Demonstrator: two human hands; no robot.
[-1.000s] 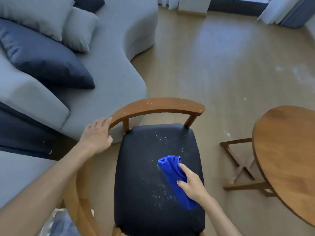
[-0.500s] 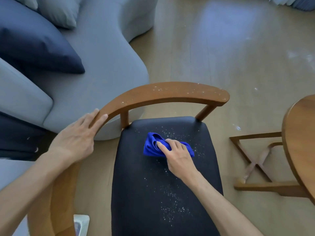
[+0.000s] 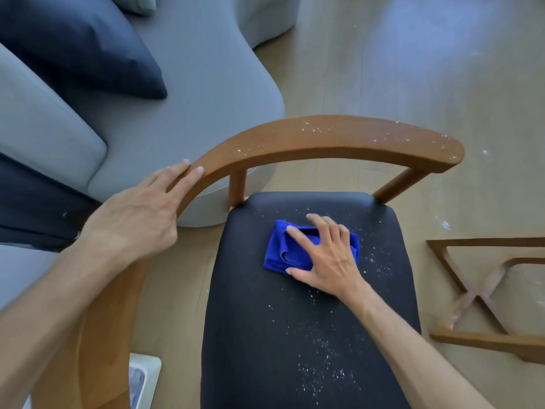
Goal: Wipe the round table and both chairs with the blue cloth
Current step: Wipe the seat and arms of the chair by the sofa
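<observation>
Cloth: folded blue microfibre cloth on far half of black padded chair seat.
Right hand: spread fingers pressing flat.
Left hand: fingers together, steadying curved wooden backrest.
Next: sweep white crumbs nearward, probably off the edge.

Sofa: grey sofa curves along the left
Cushion: dark navy cushion lies on it
Floor: pale wooden floor, white specks scattered about

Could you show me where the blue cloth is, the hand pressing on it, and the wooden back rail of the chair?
blue cloth (image 3: 280, 249): head view, on its bunched left part.
right hand (image 3: 327, 258): head view, on the back of the hand.
wooden back rail (image 3: 339, 140): head view, on its speckled top face.
</observation>
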